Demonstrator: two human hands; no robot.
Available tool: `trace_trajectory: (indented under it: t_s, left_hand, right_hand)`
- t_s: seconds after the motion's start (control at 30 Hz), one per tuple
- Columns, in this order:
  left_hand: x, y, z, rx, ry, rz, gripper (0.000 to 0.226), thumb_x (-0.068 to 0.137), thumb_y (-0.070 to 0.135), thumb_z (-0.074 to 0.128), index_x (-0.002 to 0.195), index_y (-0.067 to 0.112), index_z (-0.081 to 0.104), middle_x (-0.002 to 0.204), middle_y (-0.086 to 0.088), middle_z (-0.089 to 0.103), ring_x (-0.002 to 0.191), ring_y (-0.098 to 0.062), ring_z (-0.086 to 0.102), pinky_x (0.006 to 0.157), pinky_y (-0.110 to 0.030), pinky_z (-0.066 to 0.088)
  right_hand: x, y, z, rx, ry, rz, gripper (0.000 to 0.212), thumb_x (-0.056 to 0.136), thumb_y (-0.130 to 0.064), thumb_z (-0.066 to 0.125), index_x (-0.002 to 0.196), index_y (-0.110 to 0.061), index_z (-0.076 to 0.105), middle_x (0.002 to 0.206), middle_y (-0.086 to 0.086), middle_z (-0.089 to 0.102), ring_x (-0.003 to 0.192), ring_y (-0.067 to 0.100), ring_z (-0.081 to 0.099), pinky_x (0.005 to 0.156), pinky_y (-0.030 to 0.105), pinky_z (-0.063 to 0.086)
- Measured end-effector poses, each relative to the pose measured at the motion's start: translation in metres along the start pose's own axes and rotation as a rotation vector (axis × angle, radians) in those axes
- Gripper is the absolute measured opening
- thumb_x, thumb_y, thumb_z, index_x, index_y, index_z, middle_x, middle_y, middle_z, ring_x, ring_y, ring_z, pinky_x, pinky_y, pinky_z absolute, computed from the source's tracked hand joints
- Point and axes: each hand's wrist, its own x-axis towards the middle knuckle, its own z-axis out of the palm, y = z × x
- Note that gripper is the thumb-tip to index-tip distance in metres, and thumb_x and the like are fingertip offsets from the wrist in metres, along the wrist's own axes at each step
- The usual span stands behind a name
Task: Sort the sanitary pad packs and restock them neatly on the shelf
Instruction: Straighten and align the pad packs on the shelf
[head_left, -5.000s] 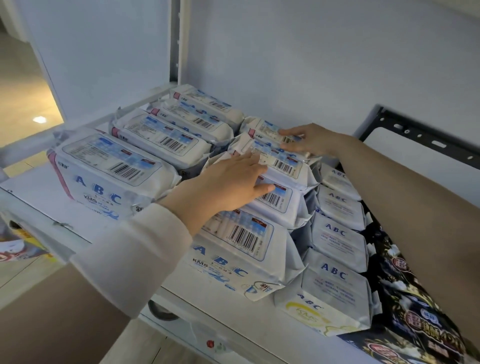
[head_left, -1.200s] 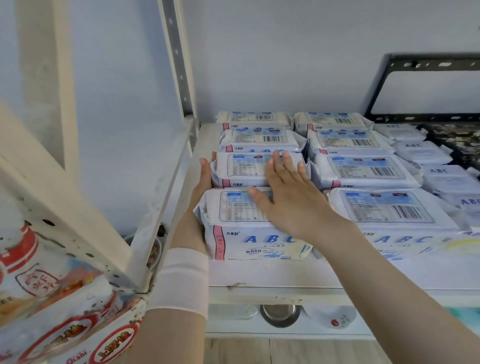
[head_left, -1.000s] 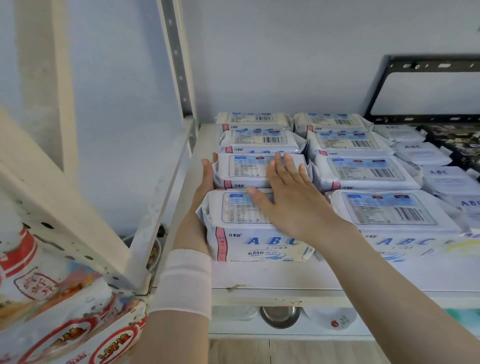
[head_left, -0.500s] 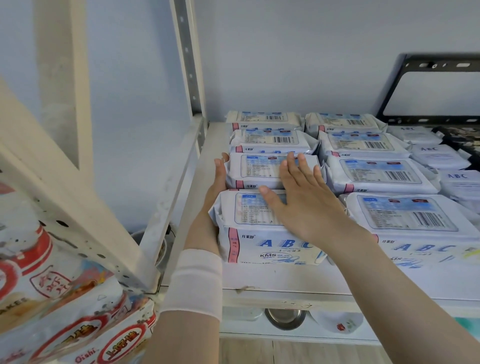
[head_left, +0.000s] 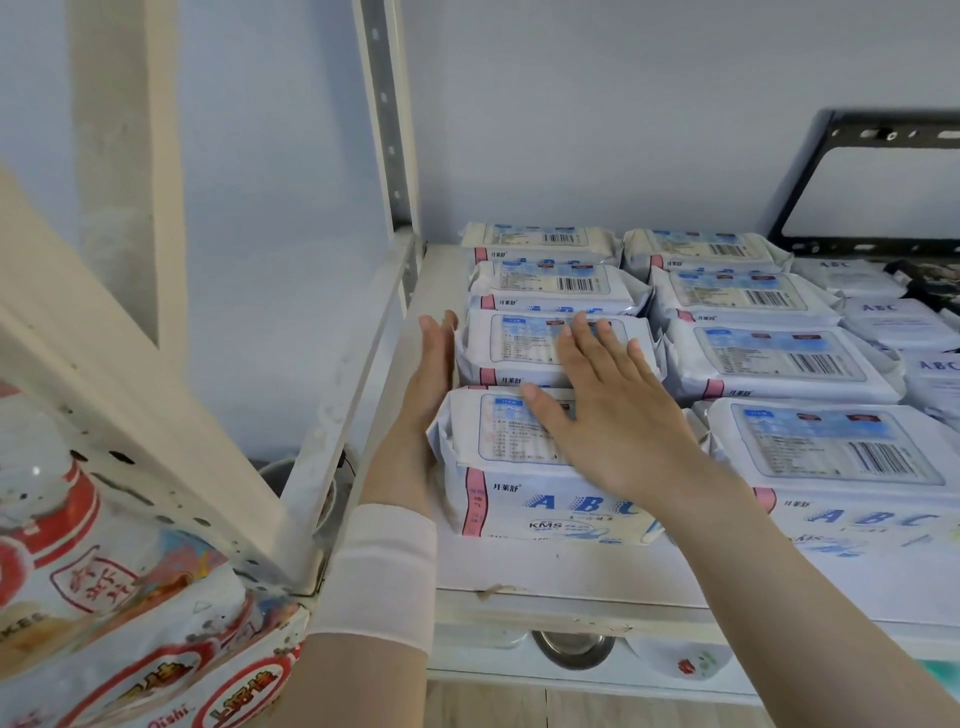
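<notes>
**Head view: left column being squared, front pack the one to watch**

Snack bags (head_left: 104, 623) hang at lower left, outside the job. On the shelf (head_left: 571, 566), the left hand (head_left: 431, 379) stands on edge with fingers straight and together. It presses against the left side of the front pack (head_left: 498, 483) and reaches along the second pack (head_left: 514, 343) behind it. The right hand (head_left: 608, 426) lies flat and spread on top of the front pack, with its fingertips over on the second pack. Neither hand grips anything. The left column runs four deep to the wall. The right column (head_left: 831, 452) sits just beside it, and small packs (head_left: 904, 322) lie further right.

Risks, as I judge them: the packs look soft and slick. A sideways push from the left hand could crumple the wrapper flap instead of shifting the pack. It could also shove the pack into the right column and knock that row askew. Weight from the right hand could squash the pack or drag it forward, and a pull toward the shelf's front lip could tip it off.

Five seconds ago both hands worked the next column over, seen at an angle from the left. Over the last second they have kept this same pose on the left column, and the front pack has barely moved.
</notes>
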Motion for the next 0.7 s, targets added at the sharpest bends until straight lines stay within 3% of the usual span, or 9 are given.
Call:
trace_trajectory:
  t_s: [0.07,0.13,0.3,0.4,0.47,0.6,0.7]
  left_hand:
    - [0.009,0.003,-0.010,0.076,0.022,0.039,0.078,0.076,0.083,0.015,0.138,0.042,0.037,0.146,0.017,0.035,0.136,-0.010,0.030,0.112,-0.033,0.020]
    - [0.020,0.015,-0.017,0.128,0.041,0.074,0.083,0.070,0.088,0.011,0.141,0.048,0.026,0.151,0.020,0.022,0.141,-0.008,0.016,0.116,-0.038,0.008]
    - [0.060,0.047,-0.003,0.137,0.027,0.072,0.080,0.080,0.078,0.010,0.147,0.036,0.016,0.155,0.012,0.015,0.143,-0.009,0.011,0.115,-0.034,0.007]
    - [0.073,0.055,0.012,0.095,-0.001,0.100,0.072,0.093,0.061,0.005,0.149,0.015,0.013,0.157,-0.004,0.010,0.144,-0.019,0.008,0.115,-0.034,0.009]
    - [0.076,0.056,0.018,0.069,-0.001,0.086,0.072,0.096,0.056,0.008,0.146,0.007,0.021,0.154,-0.011,0.020,0.142,-0.025,0.018,0.114,-0.034,0.017]
    - [0.106,0.025,0.013,0.072,-0.119,0.024,0.091,0.072,0.087,0.029,0.130,0.021,0.054,0.131,-0.011,0.056,0.122,-0.029,0.052,0.111,-0.046,0.029]
    - [0.086,0.039,0.018,0.014,-0.121,0.055,0.069,0.088,0.071,0.022,0.116,0.024,0.064,0.115,-0.008,0.067,0.106,-0.024,0.064,0.092,-0.037,0.050]
  right_hand:
    - [-0.001,0.000,0.000,0.007,0.008,-0.005,0.073,0.091,-0.060,0.010,0.147,-0.019,-0.014,0.154,-0.005,-0.023,0.140,0.009,-0.023,0.115,0.030,-0.014]
    - [-0.002,0.001,0.001,0.012,0.016,-0.004,0.073,0.091,-0.060,0.010,0.147,-0.020,-0.014,0.154,-0.005,-0.023,0.140,0.008,-0.023,0.115,0.029,-0.014]
    - [-0.001,0.001,0.001,0.011,0.019,0.000,0.074,0.090,-0.061,0.010,0.147,-0.021,-0.015,0.153,-0.007,-0.024,0.140,0.007,-0.023,0.115,0.029,-0.014]
    - [0.000,0.002,0.002,0.013,0.032,0.001,0.076,0.087,-0.065,0.006,0.147,-0.022,-0.014,0.153,-0.008,-0.023,0.140,0.007,-0.023,0.114,0.028,-0.015]
    - [0.000,0.002,0.003,0.008,0.051,-0.006,0.085,0.078,-0.071,-0.004,0.147,-0.023,-0.014,0.154,-0.008,-0.022,0.139,0.005,-0.023,0.112,0.026,-0.017]
    - [-0.002,0.001,0.003,0.016,0.073,-0.011,0.093,0.065,-0.071,-0.015,0.146,-0.025,-0.017,0.152,-0.011,-0.025,0.132,-0.003,-0.027,0.108,0.023,-0.020]
    - [-0.002,0.001,0.002,0.013,0.078,-0.011,0.094,0.064,-0.070,-0.016,0.146,-0.025,-0.018,0.152,-0.012,-0.026,0.130,-0.004,-0.028,0.107,0.023,-0.020]
